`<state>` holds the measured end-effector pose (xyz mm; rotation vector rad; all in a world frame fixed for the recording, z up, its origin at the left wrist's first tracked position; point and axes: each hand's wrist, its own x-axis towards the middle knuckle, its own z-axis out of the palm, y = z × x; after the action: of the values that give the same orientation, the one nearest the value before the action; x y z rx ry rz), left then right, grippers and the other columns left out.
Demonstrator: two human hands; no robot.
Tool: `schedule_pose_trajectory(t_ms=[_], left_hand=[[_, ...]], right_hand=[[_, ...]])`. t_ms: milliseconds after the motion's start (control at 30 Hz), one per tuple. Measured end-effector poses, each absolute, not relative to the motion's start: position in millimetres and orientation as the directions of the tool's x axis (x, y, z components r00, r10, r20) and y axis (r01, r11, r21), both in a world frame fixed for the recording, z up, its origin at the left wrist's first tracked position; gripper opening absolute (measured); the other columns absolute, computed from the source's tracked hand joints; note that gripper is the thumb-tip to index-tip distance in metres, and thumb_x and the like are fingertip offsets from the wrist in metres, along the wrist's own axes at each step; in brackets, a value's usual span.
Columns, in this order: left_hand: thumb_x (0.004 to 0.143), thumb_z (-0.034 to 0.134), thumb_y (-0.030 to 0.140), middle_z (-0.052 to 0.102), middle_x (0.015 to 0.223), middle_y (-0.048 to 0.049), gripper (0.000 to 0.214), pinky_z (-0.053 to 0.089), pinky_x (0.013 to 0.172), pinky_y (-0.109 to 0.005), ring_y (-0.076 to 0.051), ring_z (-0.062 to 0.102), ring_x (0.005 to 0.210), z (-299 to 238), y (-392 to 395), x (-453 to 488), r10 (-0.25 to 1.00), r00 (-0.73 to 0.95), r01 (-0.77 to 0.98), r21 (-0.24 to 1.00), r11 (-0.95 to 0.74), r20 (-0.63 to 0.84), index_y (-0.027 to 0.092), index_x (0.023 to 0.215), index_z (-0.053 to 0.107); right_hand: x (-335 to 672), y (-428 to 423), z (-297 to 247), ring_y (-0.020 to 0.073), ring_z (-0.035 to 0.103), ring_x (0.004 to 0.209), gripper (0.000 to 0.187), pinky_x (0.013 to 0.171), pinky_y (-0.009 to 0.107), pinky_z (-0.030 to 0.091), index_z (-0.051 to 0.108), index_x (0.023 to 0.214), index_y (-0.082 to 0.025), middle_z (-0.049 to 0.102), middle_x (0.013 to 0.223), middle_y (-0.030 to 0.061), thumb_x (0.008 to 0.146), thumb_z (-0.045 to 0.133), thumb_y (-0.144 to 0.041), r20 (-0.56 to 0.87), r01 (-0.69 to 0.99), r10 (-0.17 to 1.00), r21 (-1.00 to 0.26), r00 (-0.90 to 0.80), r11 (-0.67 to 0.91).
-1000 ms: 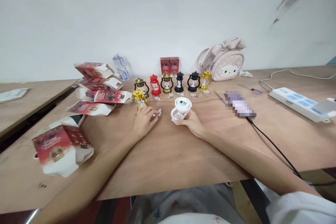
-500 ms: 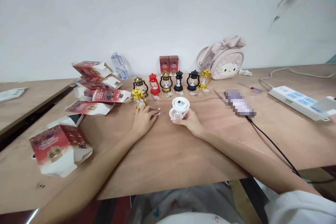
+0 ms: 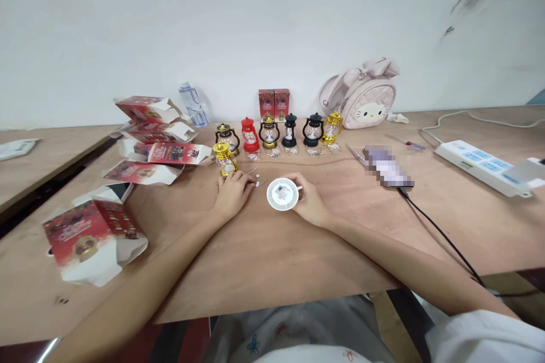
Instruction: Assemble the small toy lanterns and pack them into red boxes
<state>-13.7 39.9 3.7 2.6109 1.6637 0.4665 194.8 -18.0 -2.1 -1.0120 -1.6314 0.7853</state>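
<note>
My right hand [image 3: 309,201] grips a small white lantern [image 3: 283,194], tipped so its round underside faces me. My left hand [image 3: 233,193] rests on the wooden table [image 3: 272,249], fingers curled over tiny parts by a small screw [image 3: 260,184]. A gold lantern [image 3: 223,159] stands just beyond the left fingers. Farther back stands a row of little lanterns: dark and gold [image 3: 226,138], red [image 3: 250,135], gold and black [image 3: 269,132], black [image 3: 290,130], black [image 3: 314,129] and gold [image 3: 331,128].
Opened red and white boxes lie at the left [image 3: 159,153] and near left [image 3: 91,238]. Two closed red boxes [image 3: 273,104], a water bottle [image 3: 192,104] and a pink bag [image 3: 366,96] stand by the wall. A power strip [image 3: 481,167], a cabled blurred item [image 3: 387,167] and screwdrivers [image 3: 409,143] lie right.
My right hand has lowered the white lantern toward the table and turned it so its underside faces me. The left hand has stayed by the small parts.
</note>
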Motion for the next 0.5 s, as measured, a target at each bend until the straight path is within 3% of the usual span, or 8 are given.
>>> schedule_pose_trajectory(t_ms=[267,367,500], left_hand=[[0.095,0.041,0.028,0.065,0.099,-0.0081,0.023,0.035,0.081,-0.040,-0.027,0.055,0.100,-0.1,40.3,-14.3,0.854,0.417,0.885,0.074,-0.460,0.312,0.019,0.094,0.062],[0.096,0.041,0.028,0.067,0.093,-0.0072,0.023,0.035,0.076,-0.036,-0.023,0.057,0.092,0.1,37.6,-16.6,0.758,0.400,0.856,0.087,-0.510,0.515,0.019,0.092,0.062],[0.095,0.046,0.023,0.067,0.088,-0.0046,0.016,0.035,0.073,-0.033,-0.018,0.060,0.084,7.8,20.8,-14.0,0.474,0.351,0.750,0.061,-0.659,0.807,0.020,0.093,0.061]], right_hand=[[198.8,-16.2,-6.3,0.0198,0.062,0.101,0.037,0.087,0.035,0.047,0.057,0.105,-0.025,0.066,0.109,0.0035,0.071,0.068,-0.015,0.476,0.241,0.861,-0.827,-0.182,0.508],[198.4,-15.6,-7.0,0.0198,0.062,0.099,0.035,0.086,0.034,0.047,0.058,0.104,-0.025,0.067,0.108,0.0031,0.071,0.068,-0.016,0.453,0.207,0.873,-0.850,-0.180,0.484],[197.2,-13.1,-8.1,0.0203,0.062,0.098,0.033,0.084,0.034,0.047,0.059,0.102,-0.025,0.067,0.104,0.0024,0.071,0.068,-0.018,0.411,0.165,0.890,-0.881,-0.199,0.444]])
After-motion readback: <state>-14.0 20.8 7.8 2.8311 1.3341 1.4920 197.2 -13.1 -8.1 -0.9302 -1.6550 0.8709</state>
